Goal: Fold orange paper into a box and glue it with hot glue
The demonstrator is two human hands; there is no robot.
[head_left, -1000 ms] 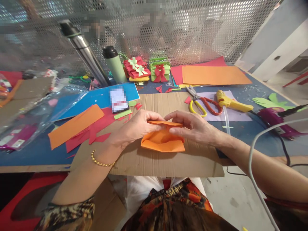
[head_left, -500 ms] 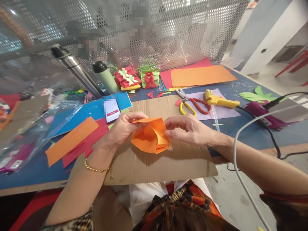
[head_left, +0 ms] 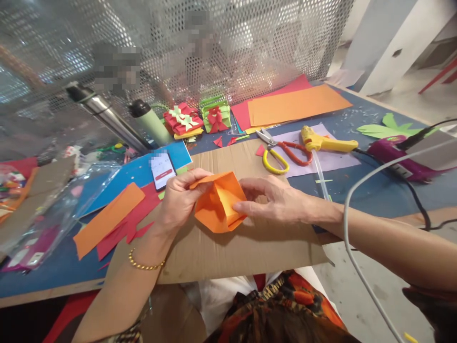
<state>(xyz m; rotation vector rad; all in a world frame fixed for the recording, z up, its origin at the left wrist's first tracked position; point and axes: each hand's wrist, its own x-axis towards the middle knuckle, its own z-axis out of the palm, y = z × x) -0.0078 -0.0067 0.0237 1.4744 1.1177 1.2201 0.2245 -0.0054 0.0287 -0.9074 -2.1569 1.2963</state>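
An orange folded paper bag, its mouth spread and facing me, is held above a sheet of brown cardboard. My left hand pinches its upper left edge between thumb and fingers. On the other side, my right hand has its thumb pressed inside the right fold, with the fingers behind the paper and partly hidden. Scissors with one yellow and one red handle lie just beyond the cardboard's right part. Beside them a yellow hot glue gun rests on a lilac sheet.
Orange strips and red paper lie left, near a phone on a blue sheet. Two bottles, a steel one and a green one, stand behind. Small decorated paper bags sit at the back. A white cable crosses my right forearm.
The orange paper bag has tilted and its mouth shows a sharper inner fold. My right thumb has shifted left, further over the fold. The view has moved slightly.
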